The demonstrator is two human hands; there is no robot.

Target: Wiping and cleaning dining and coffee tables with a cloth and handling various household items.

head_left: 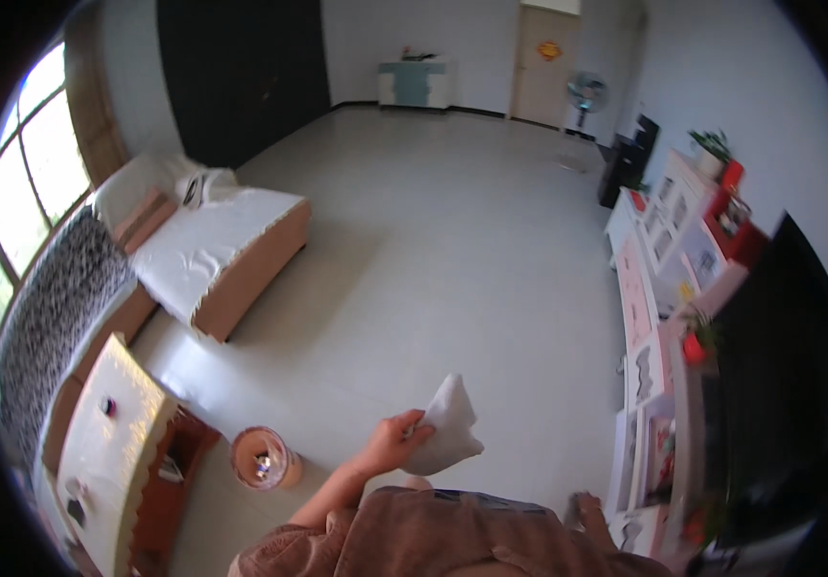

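Note:
My left hand (395, 444) is closed round one edge of a thin white cloth (448, 428), holding it out in front of my body above the floor. The cloth hangs loosely, its free part spread to the right of my fingers. Lower right, my right hand (587, 508) is down by my side, close to the white and pink TV cabinet (632, 447). Its fingers are small and blurred, so whether it holds anything cannot be made out.
A pinkish waste bin (267, 460) with some litter inside stands left of my left forearm. Further left is a coffee table (116, 413) with a pale cover, and beyond it a covered sofa (222, 240). A large black TV (789, 394) rises on the right; a fan (586, 93) stands far back.

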